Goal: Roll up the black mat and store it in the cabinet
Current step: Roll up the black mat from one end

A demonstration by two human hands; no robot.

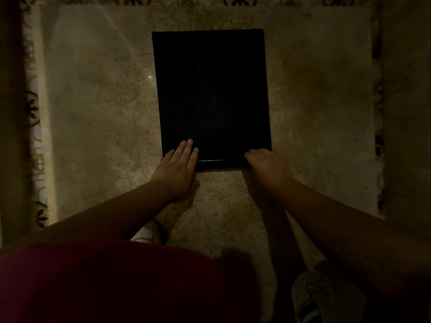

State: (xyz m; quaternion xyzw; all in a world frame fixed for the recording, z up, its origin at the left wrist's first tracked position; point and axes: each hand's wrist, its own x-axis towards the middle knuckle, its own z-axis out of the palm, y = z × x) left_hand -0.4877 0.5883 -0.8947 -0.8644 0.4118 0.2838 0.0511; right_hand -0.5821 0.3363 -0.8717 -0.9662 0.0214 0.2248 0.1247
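Observation:
A black mat [211,94] with a fine grid texture lies flat on the speckled floor, its long side running away from me. My left hand [178,170] rests palm down on the mat's near left corner, fingers straight and together. At the near right corner my right hand [264,165] has its fingers curled over the mat's edge. The near edge between my hands looks slightly raised. No cabinet is in view.
The pale speckled floor [98,113] stretches around the mat, framed by a patterned border [35,113] at the left, top and right. My shoes [321,297] stand near the bottom. The scene is dim.

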